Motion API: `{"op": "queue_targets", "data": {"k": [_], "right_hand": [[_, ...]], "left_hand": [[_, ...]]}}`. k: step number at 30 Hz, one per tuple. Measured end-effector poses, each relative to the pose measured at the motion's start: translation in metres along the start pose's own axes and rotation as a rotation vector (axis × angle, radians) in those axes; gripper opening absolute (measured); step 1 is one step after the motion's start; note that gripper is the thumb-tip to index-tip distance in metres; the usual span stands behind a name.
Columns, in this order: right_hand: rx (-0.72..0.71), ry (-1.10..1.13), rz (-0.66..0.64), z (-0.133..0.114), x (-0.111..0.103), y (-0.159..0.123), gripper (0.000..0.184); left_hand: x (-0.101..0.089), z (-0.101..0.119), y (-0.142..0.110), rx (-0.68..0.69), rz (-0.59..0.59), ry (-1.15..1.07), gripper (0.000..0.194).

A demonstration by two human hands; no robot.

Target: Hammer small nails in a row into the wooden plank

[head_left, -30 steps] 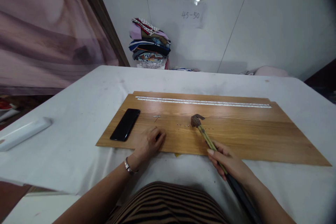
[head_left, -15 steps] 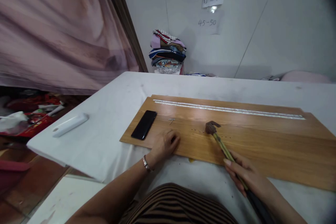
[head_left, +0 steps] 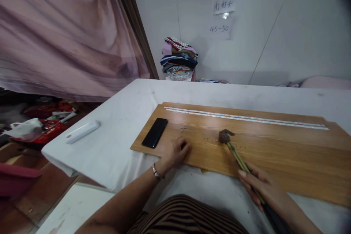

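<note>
My right hand (head_left: 255, 181) is wrapped round the handle of a claw hammer (head_left: 235, 153). Its rusty head is over the middle of a wooden board (head_left: 274, 153), close to a short row of small dark nail marks (head_left: 210, 139). One shiny nail head (head_left: 216, 140) shows just left of the hammer head. Loosely curled, my left hand (head_left: 177, 150) rests on the board's near edge, with nothing visible in its fingers. Several loose nails (head_left: 183, 128) lie just beyond it, and left of them is a black phone (head_left: 155, 132).
Two thin white strips (head_left: 246, 118) run along the board's far side. A white elongated object (head_left: 82, 131) lies on the white-covered table (head_left: 115, 117). Folded clothes (head_left: 179, 60) are stacked by the wall, and a pink curtain (head_left: 68, 36) hangs at left.
The whole view has shifted slightly, so everything appears a little further right and lower. Both hands and the hammer keep nearly the same place on the board.
</note>
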State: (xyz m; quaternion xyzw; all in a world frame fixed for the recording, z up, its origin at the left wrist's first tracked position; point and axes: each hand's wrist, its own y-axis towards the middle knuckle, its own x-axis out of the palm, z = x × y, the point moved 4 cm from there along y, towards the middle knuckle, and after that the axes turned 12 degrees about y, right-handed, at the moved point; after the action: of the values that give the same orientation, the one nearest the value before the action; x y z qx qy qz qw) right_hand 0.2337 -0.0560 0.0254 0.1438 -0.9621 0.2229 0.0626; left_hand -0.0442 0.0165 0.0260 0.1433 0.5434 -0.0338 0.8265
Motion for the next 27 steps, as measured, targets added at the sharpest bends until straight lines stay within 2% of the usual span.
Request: {"op": "queue_targets", "data": {"k": [5,9,22,27], "right_hand": [[-0.016,-0.025,0.008,0.002,-0.002,0.000,0.044],[-0.006,-0.018,0.016,0.002,-0.001,0.000,0.042],[-0.019,-0.019,0.026,0.004,-0.003,-0.001,0.038],[-0.018,-0.019,0.007,0.003,-0.002,-0.002,0.037]], "left_hand": [[-0.013,-0.021,0.017,-0.114,0.116,-0.027,0.010],[-0.016,-0.032,0.029,-0.139,0.106,0.053,0.013],[-0.009,-0.035,0.047,-0.009,0.013,0.413,0.017],[-0.009,-0.035,0.036,0.037,0.099,0.354,0.014]]}}
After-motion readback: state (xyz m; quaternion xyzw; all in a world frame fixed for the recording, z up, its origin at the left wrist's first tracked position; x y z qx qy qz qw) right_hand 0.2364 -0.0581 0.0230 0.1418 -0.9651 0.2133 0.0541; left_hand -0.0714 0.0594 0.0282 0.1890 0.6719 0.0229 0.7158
